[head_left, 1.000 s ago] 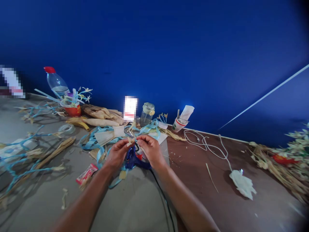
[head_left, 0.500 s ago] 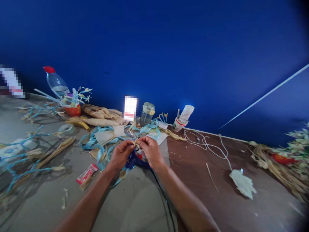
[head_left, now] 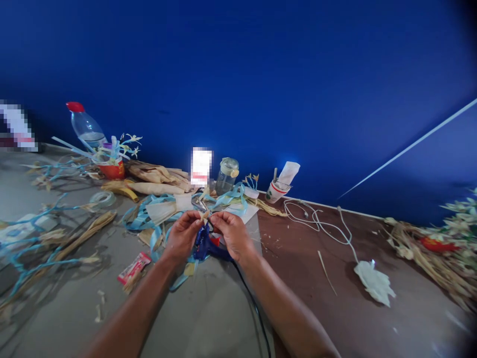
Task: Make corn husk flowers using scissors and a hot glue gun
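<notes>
My left hand (head_left: 184,234) is closed in a pinch on a small pale piece of dried husk (head_left: 204,216). Fingers pressed together, my right hand (head_left: 233,235) is held just beside it; whatever it grips is too small to make out. Below both hands lies a dark blue glue gun (head_left: 202,243), partly covered by them, its black cord (head_left: 250,296) trailing towards me. Light blue ribbon (head_left: 140,213) and cream strips of material (head_left: 161,212) are heaped behind and left of my hands.
Husk flowers on blue stems (head_left: 22,271) spread over the left side. At the back stand a red-capped bottle (head_left: 86,127), a red cup (head_left: 114,170), a clear jar (head_left: 227,176) and a white cup (head_left: 276,192). A white cable (head_left: 328,228) and more husk flowers (head_left: 462,221) lie right.
My hands have drawn slightly apart, and the pale husk piece now shows between them. The left hand has shifted a little left and more of the glue gun is visible.
</notes>
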`<action>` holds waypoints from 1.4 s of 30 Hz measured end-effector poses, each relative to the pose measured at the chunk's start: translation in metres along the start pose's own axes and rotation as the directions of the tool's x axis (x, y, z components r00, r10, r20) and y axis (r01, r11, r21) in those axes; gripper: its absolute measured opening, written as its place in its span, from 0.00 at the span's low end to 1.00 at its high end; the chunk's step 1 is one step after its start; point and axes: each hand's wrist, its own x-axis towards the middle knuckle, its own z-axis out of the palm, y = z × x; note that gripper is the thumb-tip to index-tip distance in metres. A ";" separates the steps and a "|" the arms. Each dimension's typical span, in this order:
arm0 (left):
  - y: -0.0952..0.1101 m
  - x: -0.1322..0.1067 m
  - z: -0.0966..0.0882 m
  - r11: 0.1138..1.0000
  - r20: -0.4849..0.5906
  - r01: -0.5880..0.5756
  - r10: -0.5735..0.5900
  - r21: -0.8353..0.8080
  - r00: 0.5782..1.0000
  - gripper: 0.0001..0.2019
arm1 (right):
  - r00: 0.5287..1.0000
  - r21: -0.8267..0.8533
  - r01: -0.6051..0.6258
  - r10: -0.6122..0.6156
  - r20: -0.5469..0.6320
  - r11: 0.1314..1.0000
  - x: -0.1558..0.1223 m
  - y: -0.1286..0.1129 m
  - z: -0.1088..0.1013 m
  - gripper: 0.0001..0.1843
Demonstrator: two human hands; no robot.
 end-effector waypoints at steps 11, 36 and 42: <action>0.004 -0.002 0.004 0.998 0.084 0.054 -0.056 0.025 0.995 0.13 | 1.000 -0.009 0.026 -0.027 -0.008 1.000 0.002 0.002 0.000 0.11; -0.008 -0.003 -0.001 0.991 0.093 0.031 -0.043 0.131 0.995 0.12 | 0.996 0.217 -0.087 0.078 0.048 0.972 0.000 0.006 0.004 0.12; -0.011 -0.002 -0.003 0.992 0.063 0.036 -0.043 0.117 0.997 0.12 | 0.995 0.239 -0.099 0.089 0.053 0.966 0.002 0.010 0.005 0.14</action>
